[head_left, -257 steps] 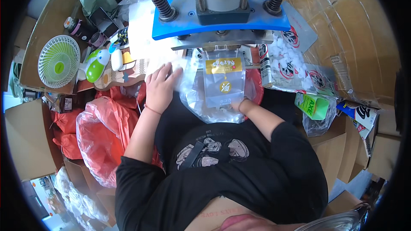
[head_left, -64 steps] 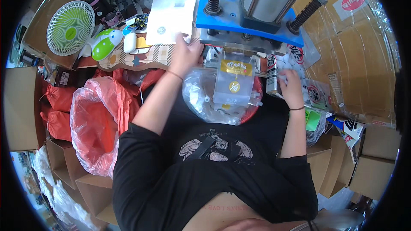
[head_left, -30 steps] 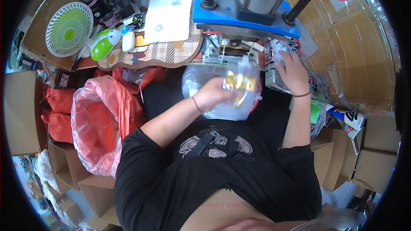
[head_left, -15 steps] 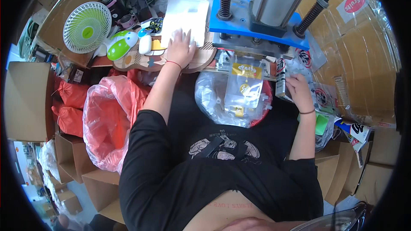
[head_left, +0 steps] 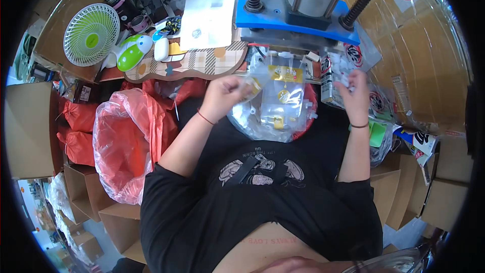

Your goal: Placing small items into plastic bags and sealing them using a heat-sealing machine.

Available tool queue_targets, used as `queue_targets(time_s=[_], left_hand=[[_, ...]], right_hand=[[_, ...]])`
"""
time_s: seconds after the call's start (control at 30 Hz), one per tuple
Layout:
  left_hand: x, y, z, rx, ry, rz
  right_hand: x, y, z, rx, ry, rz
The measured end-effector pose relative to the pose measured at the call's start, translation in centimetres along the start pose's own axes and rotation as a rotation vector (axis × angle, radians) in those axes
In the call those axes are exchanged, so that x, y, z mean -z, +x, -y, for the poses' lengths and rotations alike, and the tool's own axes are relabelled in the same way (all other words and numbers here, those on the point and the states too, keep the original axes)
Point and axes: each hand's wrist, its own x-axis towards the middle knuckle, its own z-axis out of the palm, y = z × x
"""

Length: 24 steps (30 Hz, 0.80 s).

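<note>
Clear plastic: your left hand (head_left: pixel 226 93) pinches a small pouch (head_left: pixel 255 82) above the lap pile of pouches (head_left: pixel 275 116), lifted free for handling. Your right hand (head_left: pixel 353 96) closes on a small packet (head_left: pixel 345 78) beside the blue press (head_left: pixel 298 17), near its stock.

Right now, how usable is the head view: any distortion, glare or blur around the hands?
Head view: strong fisheye bending with a black rim; even, bright light; glare on the clear plastic bags; the left hand and right hand are slightly soft, so their small items are hard to tell.

We see bright, even daylight; glare whitens the clear film at upper right. Fisheye bending curves the edges into a black rim; both hands are slightly blurred.
</note>
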Motion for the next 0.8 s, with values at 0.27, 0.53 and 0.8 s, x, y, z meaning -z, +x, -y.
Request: queue_targets(time_s=[0.27, 0.53, 0.8], left_hand=[[-4.8, -1.5, -1.7, 0.05, 0.141, 0.314], [-7.1, -2.3, -1.3, 0.092, 0.141, 0.357], [-9.6, -3.4, -1.2, 0.348, -0.499, 0.507]], right_hand=[[-1.2, -0.4, 6.5, 0.102, 0.375, 0.306], [-1.7, -1.6, 7.4, 0.218, 0.379, 0.293], [-1.4, -0.1, 6.3, 0.328, 0.2, 0.608]])
